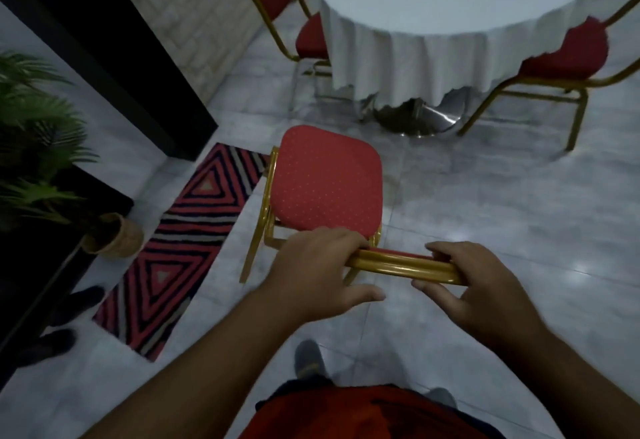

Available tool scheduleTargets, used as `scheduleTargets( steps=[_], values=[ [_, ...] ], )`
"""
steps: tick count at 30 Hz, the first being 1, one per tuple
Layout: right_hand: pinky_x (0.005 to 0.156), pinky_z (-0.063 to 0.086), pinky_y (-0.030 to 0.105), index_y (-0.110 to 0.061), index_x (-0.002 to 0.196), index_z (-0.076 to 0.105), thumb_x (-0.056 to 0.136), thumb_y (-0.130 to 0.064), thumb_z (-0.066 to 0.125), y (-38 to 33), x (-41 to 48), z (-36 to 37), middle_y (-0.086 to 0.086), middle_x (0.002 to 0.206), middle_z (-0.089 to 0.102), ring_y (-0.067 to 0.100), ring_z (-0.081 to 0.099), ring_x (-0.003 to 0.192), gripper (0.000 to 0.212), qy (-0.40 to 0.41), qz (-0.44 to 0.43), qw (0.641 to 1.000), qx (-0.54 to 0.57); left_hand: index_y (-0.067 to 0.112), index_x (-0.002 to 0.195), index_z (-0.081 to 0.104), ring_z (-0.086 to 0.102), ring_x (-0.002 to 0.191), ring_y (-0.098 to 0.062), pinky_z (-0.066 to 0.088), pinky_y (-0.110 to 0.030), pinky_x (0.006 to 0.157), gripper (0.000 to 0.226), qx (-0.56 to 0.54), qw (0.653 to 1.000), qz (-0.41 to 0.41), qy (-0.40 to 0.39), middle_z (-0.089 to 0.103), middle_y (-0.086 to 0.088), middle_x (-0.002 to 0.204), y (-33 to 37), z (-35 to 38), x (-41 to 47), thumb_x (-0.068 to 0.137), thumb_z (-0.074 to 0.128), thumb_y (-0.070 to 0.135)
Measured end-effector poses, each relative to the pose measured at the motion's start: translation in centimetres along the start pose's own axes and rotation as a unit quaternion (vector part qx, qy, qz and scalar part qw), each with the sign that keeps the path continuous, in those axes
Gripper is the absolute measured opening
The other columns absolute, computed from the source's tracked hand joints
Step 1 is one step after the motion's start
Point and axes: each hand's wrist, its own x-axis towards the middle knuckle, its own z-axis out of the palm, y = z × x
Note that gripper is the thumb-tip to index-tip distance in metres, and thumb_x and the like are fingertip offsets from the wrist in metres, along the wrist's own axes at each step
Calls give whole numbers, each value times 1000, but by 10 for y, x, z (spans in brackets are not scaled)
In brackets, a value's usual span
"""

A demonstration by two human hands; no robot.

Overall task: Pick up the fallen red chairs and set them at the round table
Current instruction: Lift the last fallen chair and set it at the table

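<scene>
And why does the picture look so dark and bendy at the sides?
Head view: the room is dim, so the plant and black wall go murky; the wide lens curves the edges; the white tablecloth looks brightest; soft glare spots shine on the floor tiles; both hands look slightly smeary.

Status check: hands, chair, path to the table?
Both hands, left hand and right hand, gripping red chair by its top rail. Chair upright, short of round table. Floor between looks clear.

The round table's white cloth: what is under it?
Under the white tablecloth a shiny metal pedestal base shows on the tiled floor. Two red padded chairs with gold frames have seats partly tucked beneath. The tabletop and column are covered.
</scene>
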Motion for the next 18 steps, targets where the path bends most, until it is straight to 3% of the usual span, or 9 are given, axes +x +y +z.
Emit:
scheduleTargets(
  steps=[2,5,9,12,16,18],
  values=[
    [84,46,22,-20,120,66,87,-56,67,-5,-6,2,-9,105,65,8,58,96,49,29,12,999,11,35,120,59,58,96,-9,53,-36,82,64,28,999,24,7,63,15,109,-5,2,5,76,56,82],
    [87,43,30,-19,118,66,87,-52,59,-12,-15,9,-12,106,61,10,54,98,45,61,36,997,4,32,108,62,57,85,-14,52,-37,73,43,-1,997,71,31,62,12,97,-16,7,7,88,56,69],
    [88,42,23,-26,122,65,88,-53,59,-40,-12,22,-15,106,60,9,55,99,44,33,41,999,-2,32,104,60,56,85,-13,51,-37,73,29,-39,994,88,48,60,12,94,-52,0,-13,92,58,59],
    [86,48,26,-31,128,61,88,-54,58,-68,-7,43,-21,110,57,4,55,103,46,4,30,1000,5,35,101,59,55,81,-9,51,-35,76,36,-41,995,59,62,58,16,89,-92,-9,-36,87,53,68],
    [81,49,35,-36,110,61,85,-60,57,-96,11,77,-30,100,55,0,54,95,35,3,66,998,-4,34,97,64,57,75,-10,50,-33,68,54,12,989,94,110,62,15,85,-121,-11,-43,82,43,82],
    [77,47,31,-38,104,60,83,-67,55,-108,22,90,-31,94,52,-2,53,91,36,-2,57,998,-24,32,92,64,56,69,-11,51,-32,60,54,33,984,109,137,61,14,80,-134,-11,-42,82,45,81]
  ],
)
